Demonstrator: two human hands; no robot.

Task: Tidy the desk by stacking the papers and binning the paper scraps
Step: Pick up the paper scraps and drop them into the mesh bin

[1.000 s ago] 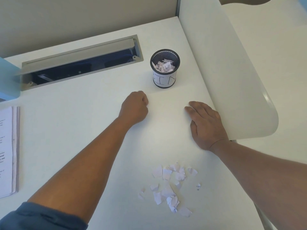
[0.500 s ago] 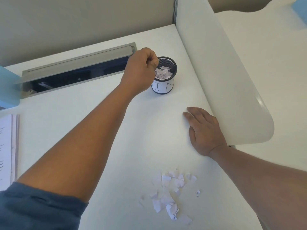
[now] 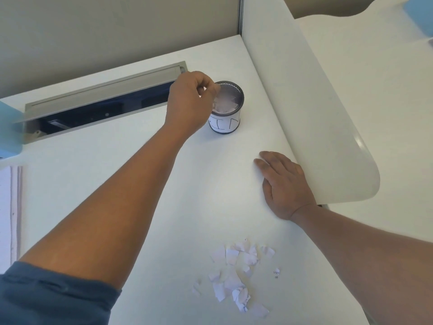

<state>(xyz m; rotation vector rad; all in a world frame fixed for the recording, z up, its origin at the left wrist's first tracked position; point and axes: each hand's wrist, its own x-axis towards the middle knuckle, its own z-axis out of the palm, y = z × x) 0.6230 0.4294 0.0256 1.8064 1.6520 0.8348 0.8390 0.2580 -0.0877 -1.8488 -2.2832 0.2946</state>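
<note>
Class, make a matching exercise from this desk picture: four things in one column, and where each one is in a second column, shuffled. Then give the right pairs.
Things:
1. left hand
2. right hand
3. paper scraps
4. stacked papers

Places:
A. flat on the desk beside the white divider
B. at the desk's far left edge
C. over the mesh bin
D. loose on the desk, nearest the camera

Pairs: 1-C, 2-A, 3-D, 4-B

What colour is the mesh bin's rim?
Black, on the mesh bin, best seen in the head view.
</note>
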